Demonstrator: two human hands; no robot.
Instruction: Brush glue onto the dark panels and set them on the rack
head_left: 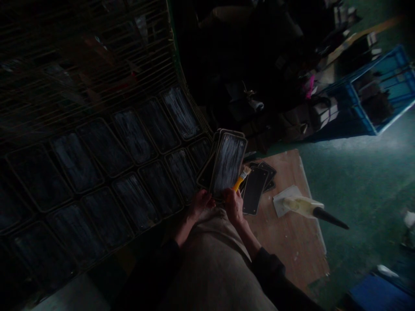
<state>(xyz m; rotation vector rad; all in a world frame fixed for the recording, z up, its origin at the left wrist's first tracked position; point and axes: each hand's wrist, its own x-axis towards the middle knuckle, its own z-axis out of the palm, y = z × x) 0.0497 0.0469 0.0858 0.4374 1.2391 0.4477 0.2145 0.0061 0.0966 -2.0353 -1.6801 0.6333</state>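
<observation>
My right hand (234, 205) is closed around the yellow handle of a paintbrush (240, 181), whose pale bristles point up and right, beside the panel's right edge. A dark rectangular panel (228, 162) with rounded corners and whitish streaks lies on top of other similar panels in front of my lap. At its lower left corner, the fingers of my left hand (200, 204) are curled on the edge. More dark panels (255, 190) lie on the wooden board to the right. Nearby on that board is a pale bottle (300, 205) with a long black nozzle.
A rack (175, 39) on the left carries rows of streaked dark panels (134, 201). The wooden board (292, 242) stands at my right over a green floor (353, 177). A blue crate (366, 108) and dark clutter lie farther off. The scene is dim.
</observation>
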